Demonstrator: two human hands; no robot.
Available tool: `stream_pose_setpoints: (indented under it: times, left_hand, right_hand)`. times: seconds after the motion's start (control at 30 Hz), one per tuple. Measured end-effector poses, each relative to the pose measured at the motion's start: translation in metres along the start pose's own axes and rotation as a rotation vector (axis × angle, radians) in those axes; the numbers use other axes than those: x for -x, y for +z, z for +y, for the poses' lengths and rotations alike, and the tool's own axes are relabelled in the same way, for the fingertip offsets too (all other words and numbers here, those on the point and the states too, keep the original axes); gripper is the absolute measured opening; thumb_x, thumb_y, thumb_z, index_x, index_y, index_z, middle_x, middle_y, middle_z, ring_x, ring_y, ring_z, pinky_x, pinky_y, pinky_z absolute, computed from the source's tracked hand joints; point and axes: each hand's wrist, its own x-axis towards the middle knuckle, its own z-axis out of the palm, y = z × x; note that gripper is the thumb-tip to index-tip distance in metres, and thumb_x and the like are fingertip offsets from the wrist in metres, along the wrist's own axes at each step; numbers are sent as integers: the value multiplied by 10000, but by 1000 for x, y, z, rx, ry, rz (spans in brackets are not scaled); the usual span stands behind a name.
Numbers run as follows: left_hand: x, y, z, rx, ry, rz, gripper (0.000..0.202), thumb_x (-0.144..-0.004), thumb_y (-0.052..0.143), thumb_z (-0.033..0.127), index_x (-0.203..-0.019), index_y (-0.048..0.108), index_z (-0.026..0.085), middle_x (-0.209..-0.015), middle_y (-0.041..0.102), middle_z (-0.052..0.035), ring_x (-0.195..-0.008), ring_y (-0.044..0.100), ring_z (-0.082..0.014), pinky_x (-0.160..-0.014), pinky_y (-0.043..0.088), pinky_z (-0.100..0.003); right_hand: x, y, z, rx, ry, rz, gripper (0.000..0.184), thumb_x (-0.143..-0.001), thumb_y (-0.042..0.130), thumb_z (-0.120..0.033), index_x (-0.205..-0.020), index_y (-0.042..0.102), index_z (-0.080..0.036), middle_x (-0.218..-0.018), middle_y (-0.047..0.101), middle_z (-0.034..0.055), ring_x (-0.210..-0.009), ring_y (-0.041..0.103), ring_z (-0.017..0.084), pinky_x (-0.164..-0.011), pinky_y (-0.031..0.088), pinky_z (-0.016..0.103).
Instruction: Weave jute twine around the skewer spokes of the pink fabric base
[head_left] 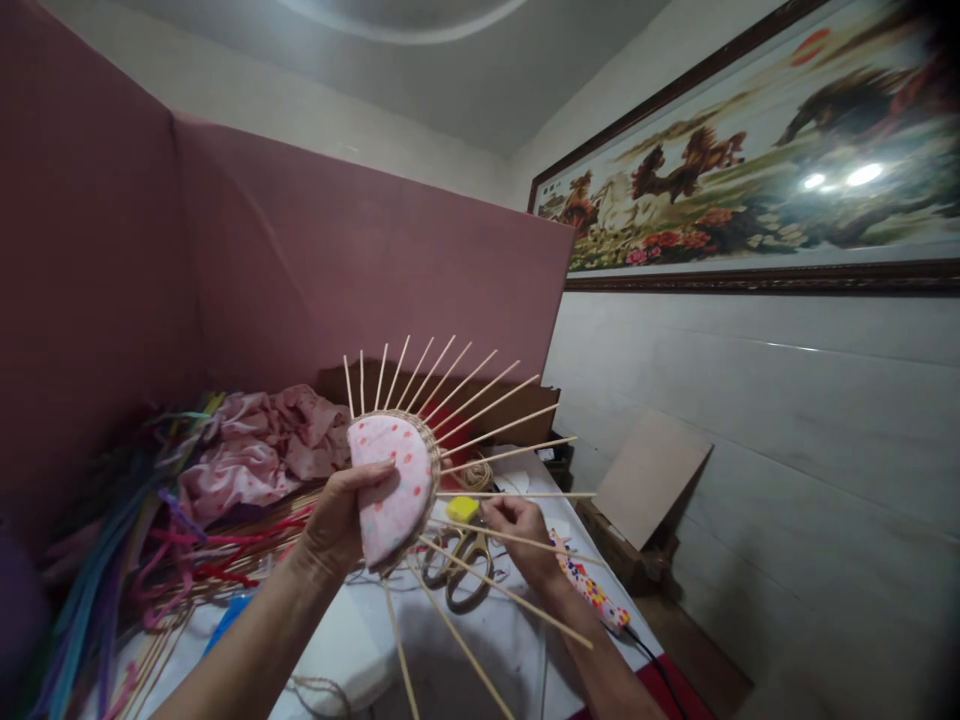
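Note:
My left hand [339, 520] grips a round disc covered in pink dotted fabric [394, 488], thumb across its face. A woven rim runs round the disc, and several thin pale sticks [480, 408] fan out from it like spokes. My right hand [519, 535] is just right of the disc, fingers pinched at the spokes near the rim; what it pinches is too thin to make out. Both hands hold the piece up above a white table [517, 640].
Large scissors [459, 572] and a yellow block [462, 508] lie on the table under the piece. Pink cloth [262, 450] and a heap of coloured strips [120, 540] fill the left. A cardboard box [517, 405] stands behind, a brown board [651, 478] leans on the right wall.

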Motion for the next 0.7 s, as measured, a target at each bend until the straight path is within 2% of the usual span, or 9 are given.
stream_pose_setpoints:
  times: [0.07,0.17,0.27,0.37,0.5,0.57,0.7]
  left_hand:
    - [-3,-4,5,-33,41,28,186,-694,490,49,-822,625,64,-686,700,-125,-594,662,-219,-587,553,-324]
    - [-8,-12,11,-147,92,76,146,-689,513,48,-790,617,66,-670,697,-115,-559,652,-207,-536,549,-303]
    - [-13,-22,14,-260,115,118,124,-676,545,56,-782,607,73,-654,690,-105,-528,640,-202,-493,539,-301]
    - [-18,-30,16,-277,144,140,138,-664,567,63,-795,599,89,-653,687,-86,-531,637,-194,-499,538,-300]
    - [-20,-36,21,-271,143,156,132,-654,580,74,-783,599,91,-631,681,-80,-514,630,-190,-487,534,-291]
    - [-19,-37,24,-242,176,154,149,-658,566,77,-802,599,100,-634,684,-72,-522,635,-188,-509,540,-292]
    - [-15,-34,28,-179,181,136,168,-664,529,72,-816,600,83,-624,685,-93,-519,641,-208,-511,546,-311]
  right_hand:
    - [-3,-11,-7,-126,58,18,263,-674,630,-369,-575,538,-143,-470,404,-53,-432,309,57,-411,240,193]
    - [-5,-28,-14,-399,170,-24,253,-670,646,-355,-603,503,-159,-438,271,-98,-389,143,35,-371,101,190]
    - [-5,-39,-16,-590,133,-69,278,-703,633,-343,-584,456,-163,-477,261,-95,-406,116,35,-381,74,194]
    - [-2,-40,-18,-574,14,-65,259,-734,616,-314,-577,485,-156,-468,268,-87,-420,149,42,-397,96,203]
    - [3,-36,-22,-396,-75,-95,220,-718,638,-298,-582,572,-138,-446,311,-74,-433,202,43,-420,129,218]
    - [4,-35,-23,-344,-31,-147,226,-707,646,-301,-570,579,-133,-428,306,-76,-421,197,40,-417,118,223]
    - [3,-34,-22,-386,107,-205,256,-682,655,-333,-553,548,-139,-429,332,-79,-398,171,33,-399,99,219]
